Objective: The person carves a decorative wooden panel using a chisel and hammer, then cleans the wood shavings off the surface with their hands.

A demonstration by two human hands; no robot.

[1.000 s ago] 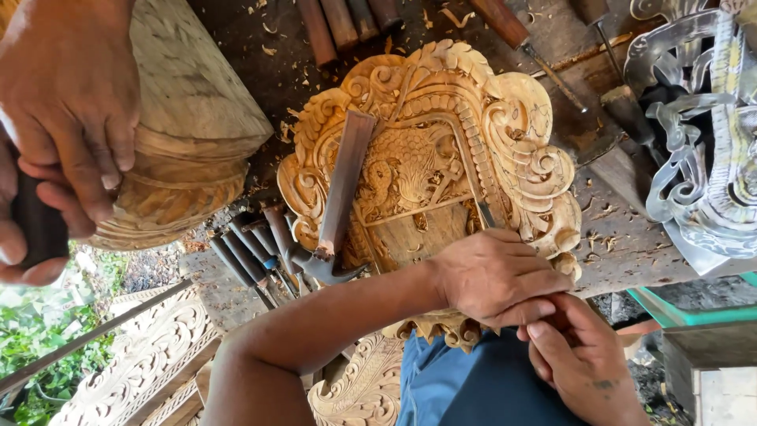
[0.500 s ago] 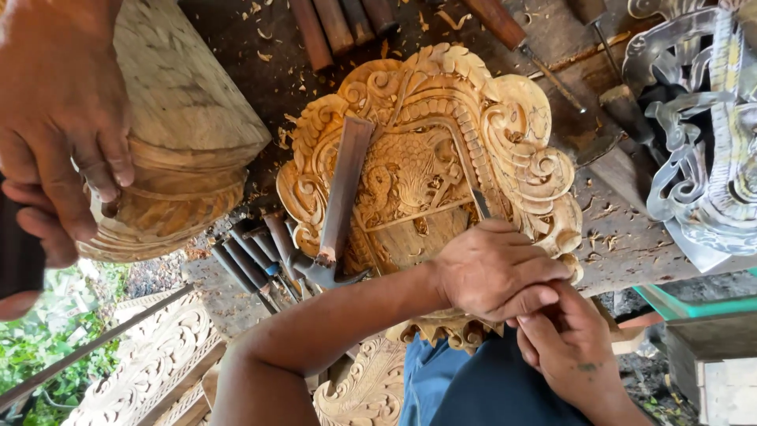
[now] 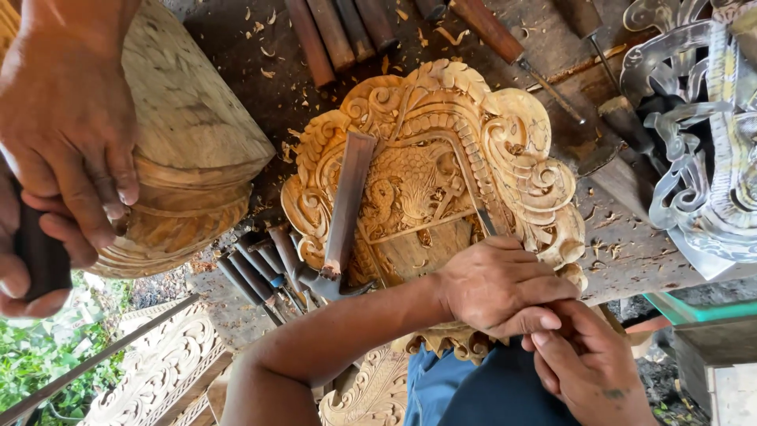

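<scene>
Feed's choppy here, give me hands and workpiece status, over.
Left hand flat on rounded carved wooden block. Right hand gripping dark handle. Co-worker's hands carving ornate wooden panel alongside.

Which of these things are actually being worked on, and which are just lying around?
In use: rounded wooden block under left hand; dark handle gripped in right hand; carved panel, worked by a co-worker.
Lying about: chisels; flat steel tool; wood chips.

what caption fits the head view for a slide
One hand rests on a carved pale wooden block, the other grips a dark handle beside a co-worker's hands on an ornate wooden panel
</scene>
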